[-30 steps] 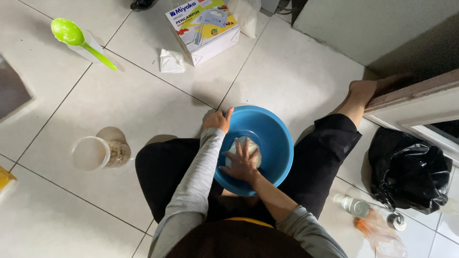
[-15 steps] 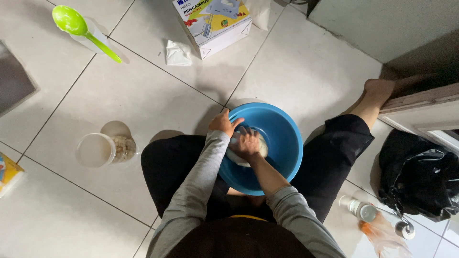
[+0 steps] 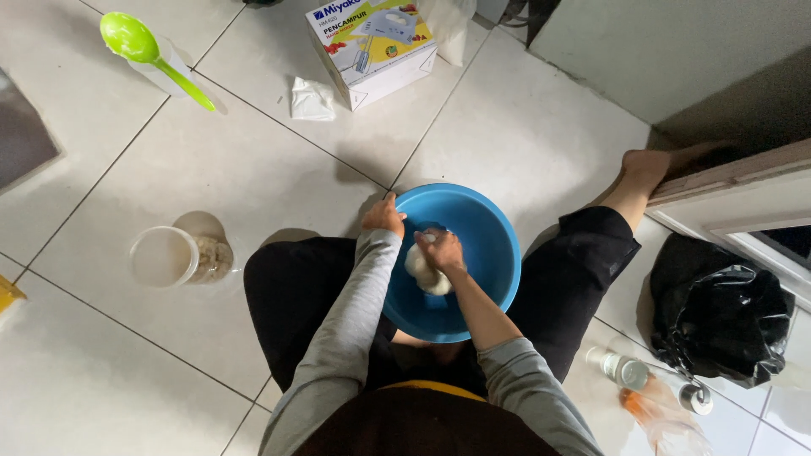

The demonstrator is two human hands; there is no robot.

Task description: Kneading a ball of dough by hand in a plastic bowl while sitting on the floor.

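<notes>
Sitting on the white tile floor with a blue bowl (image 3: pixel 481 245) between the knees, the person has the left hand (image 3: pixel 384 217) curled over the bowl's rim, gripping it. The right hand (image 3: pixel 441 250) is down inside, fingers closed around a pale lump of dough (image 3: pixel 420 272) on the bowl's bottom. Off to the left there's a clear plastic jar (image 3: pixel 165 257) and a green ladle (image 3: pixel 139 46), with a cardboard box (image 3: pixel 372 46) up ahead.
</notes>
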